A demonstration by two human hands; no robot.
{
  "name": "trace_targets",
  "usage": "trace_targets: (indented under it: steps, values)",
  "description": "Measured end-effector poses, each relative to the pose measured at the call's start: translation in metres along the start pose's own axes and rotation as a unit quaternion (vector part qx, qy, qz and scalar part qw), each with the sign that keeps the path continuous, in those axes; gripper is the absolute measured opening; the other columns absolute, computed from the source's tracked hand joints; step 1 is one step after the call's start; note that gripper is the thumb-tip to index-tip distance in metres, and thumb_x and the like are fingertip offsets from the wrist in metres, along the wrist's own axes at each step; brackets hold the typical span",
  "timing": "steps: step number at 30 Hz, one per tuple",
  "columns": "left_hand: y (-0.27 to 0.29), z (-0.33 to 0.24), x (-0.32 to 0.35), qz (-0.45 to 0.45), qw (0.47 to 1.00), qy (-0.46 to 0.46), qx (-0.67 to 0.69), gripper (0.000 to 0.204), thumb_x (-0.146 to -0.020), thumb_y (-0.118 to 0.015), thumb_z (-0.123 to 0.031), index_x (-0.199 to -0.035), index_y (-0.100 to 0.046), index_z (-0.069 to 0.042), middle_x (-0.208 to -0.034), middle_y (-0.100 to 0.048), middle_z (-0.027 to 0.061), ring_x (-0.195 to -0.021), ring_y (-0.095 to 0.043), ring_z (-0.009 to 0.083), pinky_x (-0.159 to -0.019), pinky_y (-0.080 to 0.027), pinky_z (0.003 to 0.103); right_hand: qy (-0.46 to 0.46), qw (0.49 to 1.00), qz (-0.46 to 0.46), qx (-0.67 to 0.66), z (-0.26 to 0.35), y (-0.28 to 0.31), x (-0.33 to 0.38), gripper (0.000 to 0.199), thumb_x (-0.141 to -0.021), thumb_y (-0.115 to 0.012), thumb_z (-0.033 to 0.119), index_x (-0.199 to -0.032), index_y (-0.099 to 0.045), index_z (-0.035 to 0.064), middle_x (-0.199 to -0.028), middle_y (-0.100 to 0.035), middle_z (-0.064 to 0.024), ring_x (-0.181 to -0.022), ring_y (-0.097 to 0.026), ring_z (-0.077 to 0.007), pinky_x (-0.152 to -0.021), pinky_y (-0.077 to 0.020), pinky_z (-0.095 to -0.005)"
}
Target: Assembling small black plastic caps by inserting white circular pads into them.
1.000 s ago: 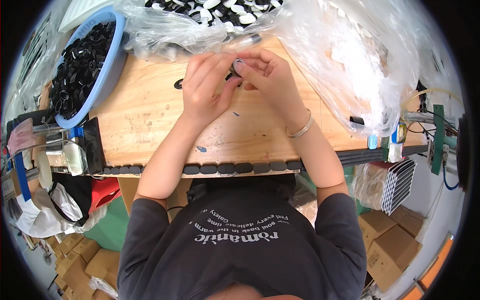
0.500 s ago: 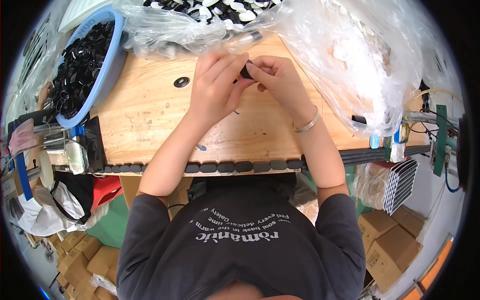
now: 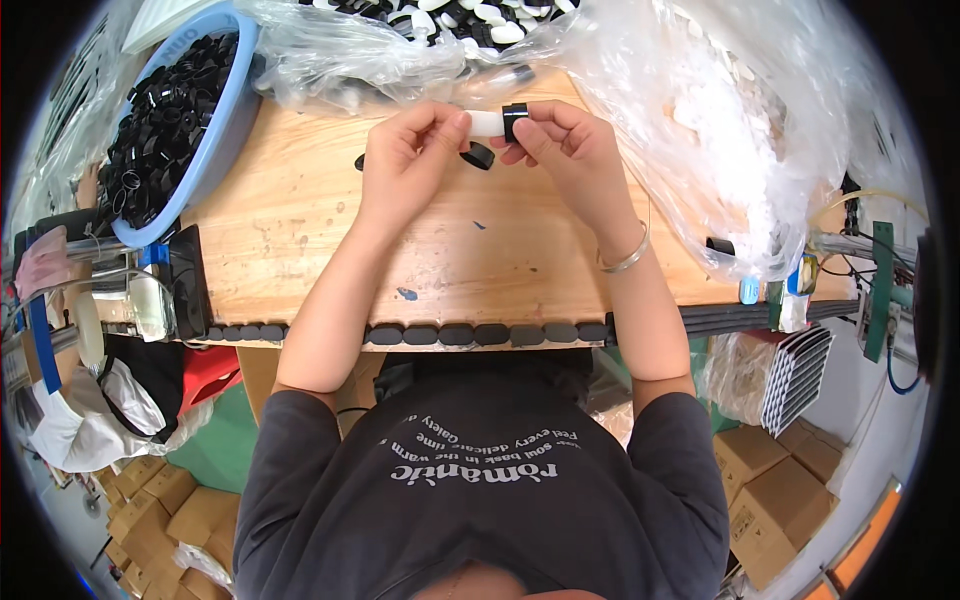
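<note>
Between thumb and fingers, my left hand [image 3: 405, 150] grips a short white plastic tube [image 3: 486, 124] by its left end. My right hand [image 3: 565, 150] pinches a glossy black ring-shaped cap [image 3: 515, 121] at the tube's right end. The two pieces meet; how far one sits inside the other I cannot tell. Just below them a loose black ring [image 3: 477, 156] shows on the wooden table [image 3: 330, 230]. Another dark round piece [image 3: 360, 161] peeks out left of my left hand, mostly covered by it.
A blue basin [image 3: 243, 70] heaped with black rings stands at the left. Clear plastic bags hold black and white pieces [image 3: 508, 33] at the back and white pieces [image 3: 715, 130] on the right. Dark oval pads [image 3: 457, 334] line the front edge. A small black cylinder [image 3: 720, 245] lies at right.
My hands have drawn a little apart, and a white tube now shows between them. The black cap has turned in my right hand. My left hand now partly covers the dark piece at left.
</note>
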State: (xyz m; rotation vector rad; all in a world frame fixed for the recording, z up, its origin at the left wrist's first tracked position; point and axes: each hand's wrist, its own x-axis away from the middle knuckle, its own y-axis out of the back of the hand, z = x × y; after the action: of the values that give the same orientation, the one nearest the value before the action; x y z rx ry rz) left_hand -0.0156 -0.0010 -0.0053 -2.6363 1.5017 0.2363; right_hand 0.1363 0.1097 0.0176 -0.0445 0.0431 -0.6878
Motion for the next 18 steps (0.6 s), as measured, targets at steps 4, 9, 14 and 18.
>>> trace_targets:
  steps: [4,9,14,18]
  values:
    - [-0.001,-0.001,0.002,-0.027,0.999,-0.017,-0.003,0.014,-0.091,-0.062,-0.012,-0.086,-0.066,0.001,-0.067,-0.057,-0.0037,-0.061,-0.046,0.0021,-0.054,-0.036,0.018,0.034,0.999,-0.018,-0.004,-0.002,-0.005,0.001,0.022,-0.095,-0.056,0.017,-0.107,-0.062,-0.0011,-0.09,-0.071,-0.0088,-0.074,-0.065,-0.0101,-0.068,-0.0477,-0.0206]
    - [-0.005,-0.002,0.004,-0.06,0.997,-0.044,-0.031,0.014,-0.092,-0.062,-0.012,-0.087,-0.066,0.001,-0.068,-0.057,-0.0042,-0.061,-0.045,0.0019,-0.054,-0.036,0.018,-0.018,0.991,-0.045,-0.123,-0.005,-0.012,0.002,0.026,-0.097,-0.054,0.021,-0.107,-0.061,-0.0012,-0.092,-0.07,-0.0108,-0.073,-0.064,-0.0115,-0.068,-0.048,-0.0211]
    - [-0.005,-0.011,0.0,-0.057,0.994,-0.029,0.087,0.014,-0.091,-0.063,-0.013,-0.091,-0.065,0.001,-0.071,-0.059,-0.004,-0.06,-0.047,0.0039,-0.058,-0.04,0.018,0.045,0.994,-0.024,-0.095,-0.002,-0.014,0.001,0.026,-0.097,-0.053,0.022,-0.105,-0.059,-0.0013,-0.083,-0.067,-0.0078,-0.07,-0.062,-0.0109,-0.065,-0.0479,-0.0215]
    - [0.004,-0.01,0.005,0.031,0.993,0.028,0.11,0.012,-0.09,-0.064,-0.009,-0.095,-0.065,0.001,-0.08,-0.063,0.0,-0.07,-0.055,0.0054,-0.064,-0.044,0.018,0.065,0.996,-0.017,-0.063,-0.004,-0.018,0.005,0.024,-0.096,-0.055,0.02,-0.105,-0.059,-0.0013,-0.076,-0.063,-0.0044,-0.065,-0.058,-0.0088,-0.06,-0.0463,-0.0209]
